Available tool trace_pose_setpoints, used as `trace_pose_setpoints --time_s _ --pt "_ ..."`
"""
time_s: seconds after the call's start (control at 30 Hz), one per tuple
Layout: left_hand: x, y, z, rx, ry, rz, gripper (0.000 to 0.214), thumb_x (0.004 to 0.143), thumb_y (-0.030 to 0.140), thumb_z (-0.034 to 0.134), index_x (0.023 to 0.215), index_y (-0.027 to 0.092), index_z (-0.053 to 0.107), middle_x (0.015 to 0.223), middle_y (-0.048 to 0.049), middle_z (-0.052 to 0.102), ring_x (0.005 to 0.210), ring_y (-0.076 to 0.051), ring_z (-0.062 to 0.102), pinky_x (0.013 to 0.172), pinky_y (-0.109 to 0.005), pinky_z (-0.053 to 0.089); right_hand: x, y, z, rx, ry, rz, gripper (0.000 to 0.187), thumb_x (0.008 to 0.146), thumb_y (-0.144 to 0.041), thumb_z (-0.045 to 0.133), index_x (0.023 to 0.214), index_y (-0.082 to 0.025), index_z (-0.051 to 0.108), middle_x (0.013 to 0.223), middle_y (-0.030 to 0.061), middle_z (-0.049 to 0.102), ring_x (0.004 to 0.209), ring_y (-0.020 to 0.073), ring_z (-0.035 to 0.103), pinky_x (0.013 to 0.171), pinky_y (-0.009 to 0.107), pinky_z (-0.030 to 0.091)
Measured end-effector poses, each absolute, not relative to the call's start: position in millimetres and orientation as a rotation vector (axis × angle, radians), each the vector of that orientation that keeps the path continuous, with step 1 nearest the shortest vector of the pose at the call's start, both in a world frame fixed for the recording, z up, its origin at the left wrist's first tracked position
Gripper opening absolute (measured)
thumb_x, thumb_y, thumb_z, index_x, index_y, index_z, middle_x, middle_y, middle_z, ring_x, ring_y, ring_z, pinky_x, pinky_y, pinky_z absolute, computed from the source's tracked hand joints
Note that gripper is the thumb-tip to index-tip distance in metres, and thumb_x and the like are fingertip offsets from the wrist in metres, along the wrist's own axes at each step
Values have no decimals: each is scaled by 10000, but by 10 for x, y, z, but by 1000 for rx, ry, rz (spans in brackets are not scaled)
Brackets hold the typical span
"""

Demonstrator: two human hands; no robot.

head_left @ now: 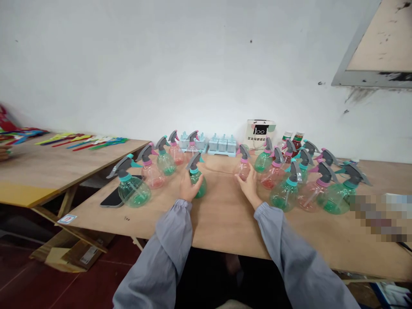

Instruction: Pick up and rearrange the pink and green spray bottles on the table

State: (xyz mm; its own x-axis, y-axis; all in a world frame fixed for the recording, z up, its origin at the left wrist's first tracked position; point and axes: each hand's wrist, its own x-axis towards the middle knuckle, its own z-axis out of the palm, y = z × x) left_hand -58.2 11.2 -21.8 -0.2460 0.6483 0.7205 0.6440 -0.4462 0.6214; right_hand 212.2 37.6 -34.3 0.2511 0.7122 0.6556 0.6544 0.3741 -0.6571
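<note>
My left hand [189,187] is wrapped round a green spray bottle [199,182] with a grey trigger and teal collar, standing upright on the wooden table [225,219]. My right hand [249,185] grips a small pink spray bottle [243,168] with a grey trigger, also upright. Both arms wear grey sleeves. To the left stand several more green and pink spray bottles [133,189]. A denser group of spray bottles [302,189] stands to the right.
A black phone [111,198] lies by the left bottles. Light blue moulds [222,145] and a white box [260,134] stand against the wall. A second table [48,165] at left carries coloured strips [86,141]. Cardboard [74,253] lies on the floor.
</note>
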Motion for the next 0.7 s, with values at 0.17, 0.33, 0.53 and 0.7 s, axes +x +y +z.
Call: trace_pose_setpoints --time_s 0.17,0.33,0.53,0.7 --pt "-591 113 -227 1940 1619 1861 498 847 482 631 1242 195 535 1143 -149 696 1116 -303 676 958 -438 529 2104 964 -318 -1505 -1277 -45 830 801 -448 706 1484 -127 360 1326 232 488 1256 383 477 1060 520 386" --pt "-576 99 -223 1924 1622 1860 504 841 491 640 1233 194 531 1138 -154 695 1108 -313 678 954 -466 532 2125 1301 -269 -1561 -1200 -36 891 795 -537 720 1495 -126 353 1314 249 483 1180 391 523 1020 537 398" --pt "-585 92 -207 1907 1529 1851 571 798 509 695 1250 202 529 1182 -161 675 1135 -331 659 968 -527 531 2089 1154 -298 -1451 -1166 -32 996 813 -677 631 1483 -43 255 1413 323 401 1356 414 385 1107 560 330" --pt "-401 89 -223 1867 1484 1835 537 828 507 668 1259 224 519 1180 -152 655 1166 -329 630 1007 -552 500 1762 682 -289 -1109 -1375 193 736 895 -670 477 1417 -175 322 1402 210 448 1335 319 446 1126 538 351"
